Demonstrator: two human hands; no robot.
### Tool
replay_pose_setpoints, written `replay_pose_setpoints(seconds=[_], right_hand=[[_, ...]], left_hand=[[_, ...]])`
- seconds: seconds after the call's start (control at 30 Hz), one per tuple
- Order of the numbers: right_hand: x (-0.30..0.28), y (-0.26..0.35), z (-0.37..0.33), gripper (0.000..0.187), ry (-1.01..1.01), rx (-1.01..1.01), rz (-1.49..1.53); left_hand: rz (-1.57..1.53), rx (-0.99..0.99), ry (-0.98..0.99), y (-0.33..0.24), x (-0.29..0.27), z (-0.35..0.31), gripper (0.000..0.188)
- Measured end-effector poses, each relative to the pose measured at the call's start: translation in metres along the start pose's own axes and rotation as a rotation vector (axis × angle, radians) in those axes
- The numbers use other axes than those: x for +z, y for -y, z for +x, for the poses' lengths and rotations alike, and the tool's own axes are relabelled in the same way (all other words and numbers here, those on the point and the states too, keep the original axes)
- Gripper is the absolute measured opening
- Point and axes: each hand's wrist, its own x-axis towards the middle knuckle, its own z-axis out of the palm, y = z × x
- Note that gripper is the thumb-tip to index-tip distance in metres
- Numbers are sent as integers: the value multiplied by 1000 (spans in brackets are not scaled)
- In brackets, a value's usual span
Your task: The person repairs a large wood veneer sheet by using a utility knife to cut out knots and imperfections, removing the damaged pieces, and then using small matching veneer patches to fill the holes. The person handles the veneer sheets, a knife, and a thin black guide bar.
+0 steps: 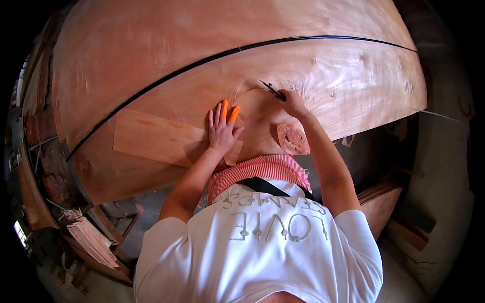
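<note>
A large sheet of thin reddish wood veneer (166, 65) spreads in front of me. My left hand (222, 130) lies flat on it with the fingers stretched out, orange covers on two of them. Under and beside that hand is a long loose veneer strip (151, 137). My right hand (292, 103) is closed round a slim black tool (272, 89), its thin tip pointing up and left, close to the sheet. The tool's exact kind is too small to make out. A curved line runs on the veneer between my hands. Below my right hand sits a veneer piece with a knotty swirl (294, 140).
A long dark strip (202, 63) crosses the sheet from lower left to far right. Bundled veneer offcuts (91, 237) lie at the lower left. A stack of wood sheets (379, 204) stands at the right, below the sheet's edge. A red-striped cloth (257, 171) covers my waist.
</note>
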Motion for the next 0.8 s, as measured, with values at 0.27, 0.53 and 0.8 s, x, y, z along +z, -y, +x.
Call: replay_pose_setpoints(seconds=[0.27, 0.53, 0.8], right_hand=[[-6, 6, -4, 23, -35, -3, -42], [-94, -13, -108, 23, -144, 355, -127], [-59, -2, -284, 32, 428, 766, 554]], left_hand=[[-9, -1, 2, -2, -2, 2, 66], [19, -10, 23, 0, -2, -2, 66], [119, 50, 37, -1, -1, 3, 65]])
